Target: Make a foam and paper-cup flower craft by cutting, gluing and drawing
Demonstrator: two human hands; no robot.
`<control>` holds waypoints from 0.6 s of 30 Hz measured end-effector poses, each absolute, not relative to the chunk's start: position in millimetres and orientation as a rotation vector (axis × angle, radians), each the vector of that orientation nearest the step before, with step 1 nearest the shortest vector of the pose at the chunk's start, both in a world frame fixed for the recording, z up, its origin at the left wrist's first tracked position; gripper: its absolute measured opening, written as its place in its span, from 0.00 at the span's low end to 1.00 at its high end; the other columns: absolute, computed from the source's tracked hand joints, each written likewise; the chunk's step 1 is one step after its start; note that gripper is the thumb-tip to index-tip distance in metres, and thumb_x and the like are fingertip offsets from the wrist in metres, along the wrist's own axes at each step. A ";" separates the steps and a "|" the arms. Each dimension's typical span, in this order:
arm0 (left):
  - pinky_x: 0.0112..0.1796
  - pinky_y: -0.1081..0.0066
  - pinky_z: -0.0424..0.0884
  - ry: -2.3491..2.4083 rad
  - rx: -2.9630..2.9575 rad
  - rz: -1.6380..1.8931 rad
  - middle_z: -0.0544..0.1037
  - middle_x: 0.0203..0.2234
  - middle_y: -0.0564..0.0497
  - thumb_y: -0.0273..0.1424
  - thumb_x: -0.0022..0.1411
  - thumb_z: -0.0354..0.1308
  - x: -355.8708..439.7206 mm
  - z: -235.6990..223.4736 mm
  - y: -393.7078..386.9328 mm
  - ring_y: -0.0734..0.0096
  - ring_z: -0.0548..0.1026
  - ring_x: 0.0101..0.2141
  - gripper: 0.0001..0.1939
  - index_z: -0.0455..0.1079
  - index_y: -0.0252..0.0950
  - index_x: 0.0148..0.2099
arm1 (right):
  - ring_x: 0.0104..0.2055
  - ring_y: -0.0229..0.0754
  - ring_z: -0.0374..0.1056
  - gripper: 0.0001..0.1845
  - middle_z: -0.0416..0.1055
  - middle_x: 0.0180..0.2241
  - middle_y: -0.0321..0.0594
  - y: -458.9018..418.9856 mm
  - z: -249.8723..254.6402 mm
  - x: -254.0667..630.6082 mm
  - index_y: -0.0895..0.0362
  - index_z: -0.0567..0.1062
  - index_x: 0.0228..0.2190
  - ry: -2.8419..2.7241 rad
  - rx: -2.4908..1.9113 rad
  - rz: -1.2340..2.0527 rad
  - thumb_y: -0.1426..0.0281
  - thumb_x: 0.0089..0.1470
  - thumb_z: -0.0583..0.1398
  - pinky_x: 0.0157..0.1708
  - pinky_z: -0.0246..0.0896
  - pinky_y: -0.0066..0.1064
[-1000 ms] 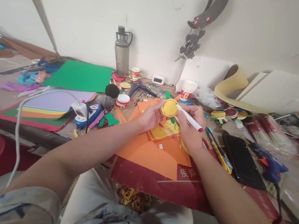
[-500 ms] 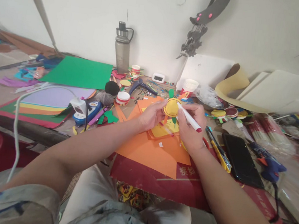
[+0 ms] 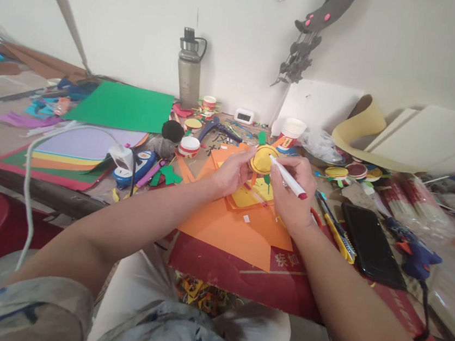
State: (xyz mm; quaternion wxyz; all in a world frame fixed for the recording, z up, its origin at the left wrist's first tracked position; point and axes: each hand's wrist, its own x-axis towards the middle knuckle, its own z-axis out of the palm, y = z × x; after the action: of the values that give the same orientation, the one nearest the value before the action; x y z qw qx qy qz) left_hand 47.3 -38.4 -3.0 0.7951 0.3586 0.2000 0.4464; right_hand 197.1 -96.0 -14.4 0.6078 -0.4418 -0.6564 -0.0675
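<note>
My left hand (image 3: 233, 172) grips a round yellow paper-cup craft (image 3: 260, 160) by its left side. Dark lines run along the craft's rim, and green and orange paper strips stick out around it. Between the fingers of my right hand (image 3: 294, 192) is a white marker with a red end (image 3: 291, 181), its tip at the craft's yellow face. Whether the tip touches the face I cannot tell. Beneath both hands lie yellow paper pieces (image 3: 240, 199) on orange paper sheets (image 3: 221, 227).
To the right are a yellow utility knife (image 3: 339, 235), a black phone (image 3: 371, 244) and a blue glue gun (image 3: 417, 258). Paper cups (image 3: 292, 129), a bottle (image 3: 189, 73) and a small clock (image 3: 243, 116) stand behind. A power strip (image 3: 135, 170) and green paper (image 3: 124, 105) lie left.
The view has shifted slightly, moving most things a little to the right. Both hands keep their holds, and the marker tip stays by the yellow face.
</note>
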 end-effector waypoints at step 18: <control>0.35 0.74 0.73 0.402 0.833 0.971 0.80 0.26 0.51 0.36 0.77 0.60 49.9 -3.9 -43.9 0.74 0.77 0.27 0.14 0.78 0.33 0.39 | 0.39 0.48 0.77 0.10 0.79 0.38 0.40 -98.8 -13.5 198.7 0.49 0.75 0.43 -1.535 -1.031 -0.164 0.57 0.69 0.63 0.41 0.75 0.44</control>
State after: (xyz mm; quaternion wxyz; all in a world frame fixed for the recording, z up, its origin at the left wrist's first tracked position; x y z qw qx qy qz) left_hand 49.9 -43.9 -3.9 0.7834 0.3861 0.1864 0.4499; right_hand 198.7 -98.8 -13.5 0.5992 -0.4445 -0.6621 -0.0707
